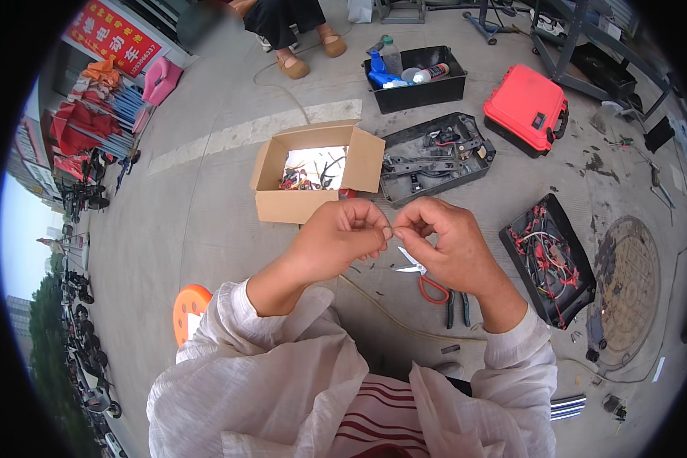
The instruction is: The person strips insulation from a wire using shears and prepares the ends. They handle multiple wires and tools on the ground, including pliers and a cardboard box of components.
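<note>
My left hand (353,230) and my right hand (444,238) meet fingertip to fingertip in front of me, both pinched closed. Whatever lies between the fingertips is too small to make out. Just beyond them stands an open cardboard box (294,204) with small wires and red and black bits on its white bottom. Below my right hand, red-handled scissors (432,287) lie spread on the ground. Beside the scissors are pliers with dark handles (458,308).
Right of me sits a black tray (514,243) of tangled red, black and white wires. Farther off are a black tray of parts (435,182), a red hard case (524,107) and a black bin with bottles (424,99). An orange stool (187,309) is at left. A person's legs (286,30) show at the back.
</note>
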The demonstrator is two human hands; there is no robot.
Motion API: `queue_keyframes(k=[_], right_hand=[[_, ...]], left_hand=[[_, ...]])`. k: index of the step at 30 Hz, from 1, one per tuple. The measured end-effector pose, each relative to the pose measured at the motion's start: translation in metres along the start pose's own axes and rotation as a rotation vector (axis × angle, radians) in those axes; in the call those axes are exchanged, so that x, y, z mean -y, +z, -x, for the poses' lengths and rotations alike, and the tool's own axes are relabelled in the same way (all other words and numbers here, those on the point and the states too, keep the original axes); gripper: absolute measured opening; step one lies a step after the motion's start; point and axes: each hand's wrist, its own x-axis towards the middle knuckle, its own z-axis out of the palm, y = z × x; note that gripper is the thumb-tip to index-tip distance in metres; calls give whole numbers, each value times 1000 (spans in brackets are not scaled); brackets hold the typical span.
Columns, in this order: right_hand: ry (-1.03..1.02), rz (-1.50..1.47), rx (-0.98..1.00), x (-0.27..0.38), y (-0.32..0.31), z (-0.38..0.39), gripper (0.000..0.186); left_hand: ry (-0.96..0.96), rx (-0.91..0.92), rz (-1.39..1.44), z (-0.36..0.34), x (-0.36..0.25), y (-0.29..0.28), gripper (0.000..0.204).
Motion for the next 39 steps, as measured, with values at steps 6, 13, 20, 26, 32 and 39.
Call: queue_keyframes(k=[6, 13, 20, 26, 32, 39], right_hand=[[104, -443, -306, 3, -13, -2, 6], [25, -741, -366, -6, -25, -4, 10], [250, -603, -348, -42, -7, -4, 9], [415, -595, -497, -71, 2, 2, 10], [621, -552, -708, -93, 14, 36, 11], [768, -520, -880, -80, 36, 66, 10]], left_hand=[[443, -446, 70, -6, -29, -56, 19], [463, -771, 56, -44, 45, -157, 17], [-86, -643, -253, -125, 222, -228, 17], [-36, -754, -604, -191, 311, -287, 17], [-8, -720, -957, -247, 292, -290, 21], [143, -472, -1126, -290, 310, -280, 27]])
